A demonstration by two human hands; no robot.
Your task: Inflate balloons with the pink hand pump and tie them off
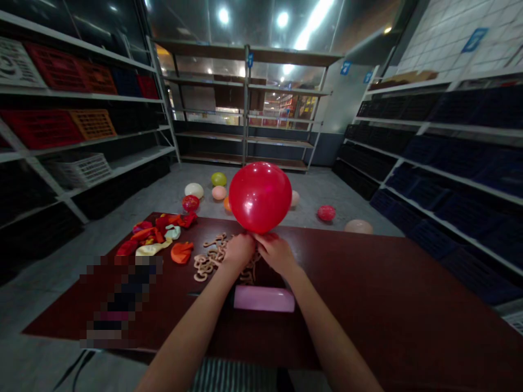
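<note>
A round red inflated balloon [260,197] sits just above both hands, over the far edge of a dark red table [368,283]. The left hand [239,251] and right hand [275,253] almost meet, fingers pinched together at its base; the neck is hidden. Thin tan rubbery loops [210,258] lie just left, a smooth pink cylinder [264,299] lies nearer the person, and limp multicoloured deflated balloons [155,237] lie further left. Open tabletop stretches right. Blue shelf signs [345,67] are too small to read reliably.
</note>
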